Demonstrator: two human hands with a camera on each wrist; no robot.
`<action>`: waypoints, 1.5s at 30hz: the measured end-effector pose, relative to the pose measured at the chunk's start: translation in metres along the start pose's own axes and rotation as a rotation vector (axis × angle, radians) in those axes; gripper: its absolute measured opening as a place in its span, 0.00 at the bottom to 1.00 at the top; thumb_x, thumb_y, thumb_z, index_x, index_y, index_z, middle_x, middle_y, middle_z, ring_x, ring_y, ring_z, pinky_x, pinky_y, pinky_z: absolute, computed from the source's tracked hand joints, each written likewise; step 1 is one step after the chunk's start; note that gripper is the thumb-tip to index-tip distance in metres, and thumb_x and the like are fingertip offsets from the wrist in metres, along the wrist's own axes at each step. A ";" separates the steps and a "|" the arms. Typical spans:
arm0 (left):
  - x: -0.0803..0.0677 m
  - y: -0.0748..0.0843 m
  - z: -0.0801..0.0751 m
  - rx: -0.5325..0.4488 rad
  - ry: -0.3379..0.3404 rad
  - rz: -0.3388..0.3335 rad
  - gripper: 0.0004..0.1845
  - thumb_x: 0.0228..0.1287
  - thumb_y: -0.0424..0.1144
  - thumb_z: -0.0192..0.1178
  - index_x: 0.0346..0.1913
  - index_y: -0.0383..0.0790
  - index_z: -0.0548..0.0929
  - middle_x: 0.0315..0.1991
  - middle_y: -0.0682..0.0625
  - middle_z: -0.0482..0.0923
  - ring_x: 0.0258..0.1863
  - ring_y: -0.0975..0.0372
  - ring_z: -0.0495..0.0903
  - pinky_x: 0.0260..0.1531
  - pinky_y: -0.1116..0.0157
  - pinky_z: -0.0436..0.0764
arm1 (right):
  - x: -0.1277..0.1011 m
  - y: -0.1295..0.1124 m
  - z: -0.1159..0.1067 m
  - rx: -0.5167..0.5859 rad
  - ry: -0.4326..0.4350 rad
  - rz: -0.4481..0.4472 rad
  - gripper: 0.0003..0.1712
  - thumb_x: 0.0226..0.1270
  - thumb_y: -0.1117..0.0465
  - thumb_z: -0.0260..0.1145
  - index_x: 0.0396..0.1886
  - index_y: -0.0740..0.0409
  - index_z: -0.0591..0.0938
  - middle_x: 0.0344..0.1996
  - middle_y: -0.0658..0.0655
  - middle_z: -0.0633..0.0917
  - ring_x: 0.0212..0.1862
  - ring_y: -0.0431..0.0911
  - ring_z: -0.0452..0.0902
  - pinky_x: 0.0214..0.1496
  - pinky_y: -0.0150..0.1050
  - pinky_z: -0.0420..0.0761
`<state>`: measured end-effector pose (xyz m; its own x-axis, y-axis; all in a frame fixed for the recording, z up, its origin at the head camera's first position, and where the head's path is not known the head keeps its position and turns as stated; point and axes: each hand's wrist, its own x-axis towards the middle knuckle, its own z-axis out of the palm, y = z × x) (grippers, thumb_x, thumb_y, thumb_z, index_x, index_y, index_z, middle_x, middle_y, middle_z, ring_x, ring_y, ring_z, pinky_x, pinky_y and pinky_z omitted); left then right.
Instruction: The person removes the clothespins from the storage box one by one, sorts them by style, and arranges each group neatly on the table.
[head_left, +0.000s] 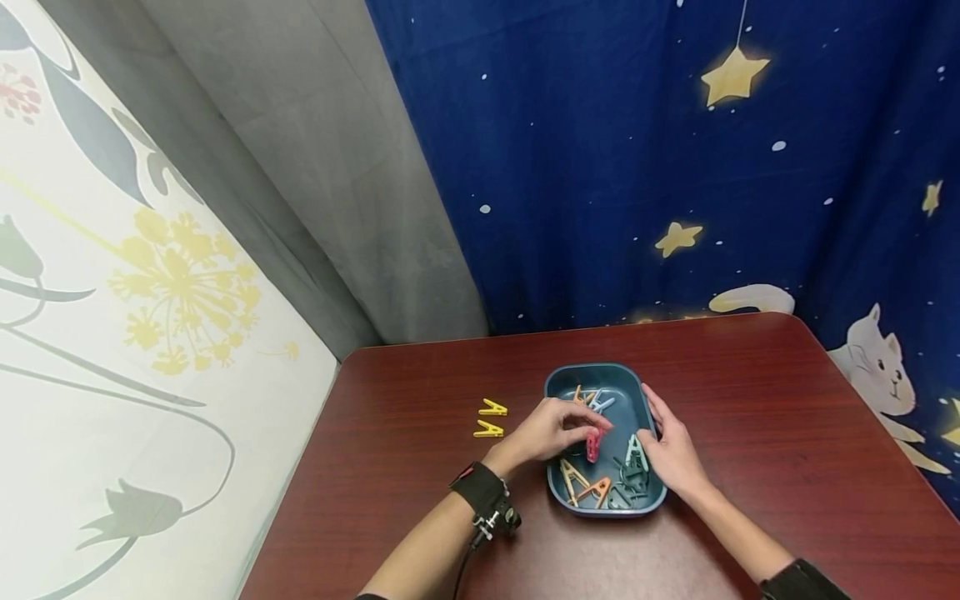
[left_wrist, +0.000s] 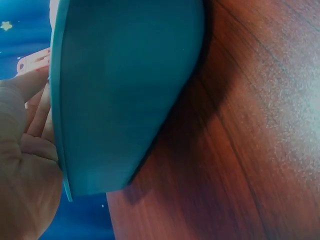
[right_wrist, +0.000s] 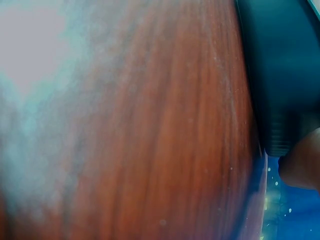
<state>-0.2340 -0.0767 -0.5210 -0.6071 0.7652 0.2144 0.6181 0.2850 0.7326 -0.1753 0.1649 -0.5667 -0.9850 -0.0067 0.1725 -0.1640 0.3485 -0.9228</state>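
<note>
Your left hand (head_left: 551,429) pinches the red clothespin (head_left: 594,443) over the middle of the blue tray (head_left: 558,379). Your right hand (head_left: 670,450) rests with fingers relaxed on the tray's right rim. The clothespin looks light, rigid and sprung: grip its tail levers, not the jaws.

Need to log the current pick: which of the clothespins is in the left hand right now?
The red clothespin, pinched by the left hand over the blue tray; it is the only red one.
</note>
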 end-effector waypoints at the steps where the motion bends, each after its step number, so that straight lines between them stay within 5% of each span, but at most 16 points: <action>1: -0.001 0.000 -0.001 -0.011 0.009 -0.008 0.11 0.75 0.32 0.66 0.55 0.40 0.91 0.50 0.55 0.90 0.47 0.71 0.87 0.49 0.73 0.84 | 0.000 0.000 0.000 0.001 0.000 -0.002 0.44 0.70 0.78 0.56 0.85 0.61 0.58 0.78 0.72 0.64 0.74 0.69 0.65 0.56 0.12 0.61; 12: -0.009 0.000 -0.022 -0.142 0.176 -0.142 0.07 0.70 0.31 0.70 0.48 0.38 0.91 0.42 0.51 0.91 0.39 0.70 0.89 0.44 0.67 0.88 | 0.000 0.000 0.001 0.017 0.003 -0.006 0.45 0.69 0.79 0.56 0.85 0.62 0.58 0.79 0.72 0.63 0.75 0.68 0.64 0.51 0.17 0.65; 23: -0.036 -0.012 -0.048 -0.221 0.288 -0.178 0.04 0.73 0.27 0.67 0.45 0.38 0.86 0.45 0.50 0.92 0.43 0.62 0.91 0.45 0.55 0.89 | 0.000 0.001 0.001 0.019 -0.008 0.005 0.45 0.71 0.78 0.56 0.86 0.60 0.58 0.79 0.72 0.63 0.76 0.69 0.63 0.53 0.15 0.64; 29: -0.057 -0.018 -0.059 -0.190 0.333 -0.205 0.06 0.76 0.30 0.65 0.50 0.41 0.87 0.49 0.51 0.91 0.46 0.61 0.91 0.48 0.43 0.86 | 0.000 0.002 0.001 0.023 -0.005 0.002 0.44 0.71 0.78 0.56 0.86 0.60 0.58 0.79 0.72 0.63 0.75 0.69 0.63 0.52 0.16 0.65; 35: -0.079 -0.022 -0.067 -0.083 0.382 -0.227 0.11 0.76 0.35 0.65 0.55 0.47 0.90 0.50 0.57 0.91 0.46 0.62 0.90 0.47 0.55 0.88 | 0.000 0.003 0.001 0.015 0.000 -0.006 0.44 0.71 0.79 0.56 0.85 0.62 0.58 0.79 0.73 0.63 0.75 0.69 0.63 0.50 0.18 0.66; 42: -0.102 -0.030 -0.071 -0.040 0.482 -0.263 0.10 0.75 0.35 0.67 0.53 0.49 0.91 0.48 0.57 0.91 0.42 0.62 0.90 0.43 0.47 0.88 | 0.001 0.002 0.001 0.016 -0.002 -0.005 0.44 0.70 0.79 0.56 0.85 0.62 0.58 0.79 0.73 0.62 0.75 0.70 0.63 0.48 0.21 0.67; 45: -0.112 -0.034 -0.069 -0.027 0.529 -0.274 0.09 0.73 0.36 0.68 0.51 0.48 0.92 0.46 0.55 0.92 0.42 0.62 0.90 0.39 0.51 0.88 | 0.001 0.002 0.001 0.017 -0.003 -0.004 0.44 0.70 0.79 0.56 0.85 0.62 0.58 0.79 0.73 0.62 0.75 0.70 0.63 0.49 0.19 0.66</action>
<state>-0.2219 -0.2118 -0.5254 -0.9131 0.2726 0.3032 0.3954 0.4113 0.8213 -0.1763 0.1649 -0.5684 -0.9844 -0.0105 0.1755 -0.1690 0.3321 -0.9280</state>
